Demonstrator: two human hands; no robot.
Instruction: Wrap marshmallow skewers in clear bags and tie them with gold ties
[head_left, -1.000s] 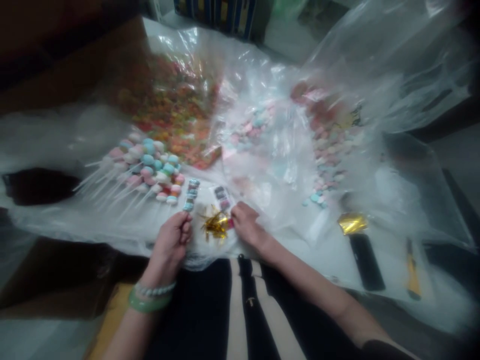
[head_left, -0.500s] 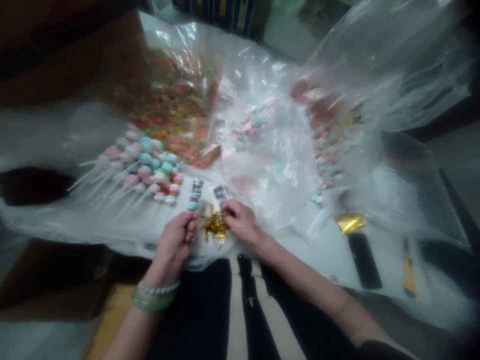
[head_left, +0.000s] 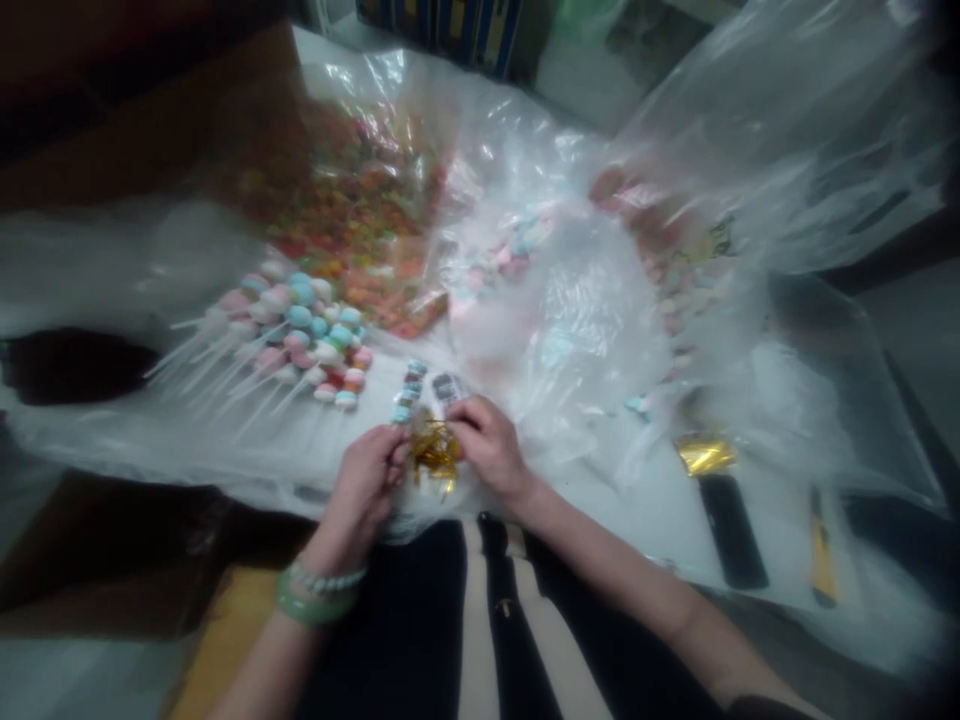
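My left hand (head_left: 371, 468) is closed round the lower end of a candy skewer (head_left: 409, 390), which has pale blue and dark pieces and looks wrapped in clear film. The skewer stands up from the fist, tilted slightly right. My right hand (head_left: 486, 440) pinches at the edge of a pile of gold twist ties (head_left: 435, 452); a single tie in its fingertips is too blurred to make out. The pile lies between both hands. Just beyond the right fingers is a small clear packet with dark print (head_left: 445, 388).
Several marshmallow skewers (head_left: 300, 325) lie stacked at left, white sticks toward me. Behind are a bag of gummy candy (head_left: 360, 240) and bags of marshmallows (head_left: 510, 250). At right lie a gold packet (head_left: 705, 455), a black phone (head_left: 733, 530) and a yellow cutter (head_left: 822, 560).
My left hand has moved a little to the right with the skewer, closer to the gold ties and my right hand. The right hand stays by the pile. The whole view has shifted slightly.
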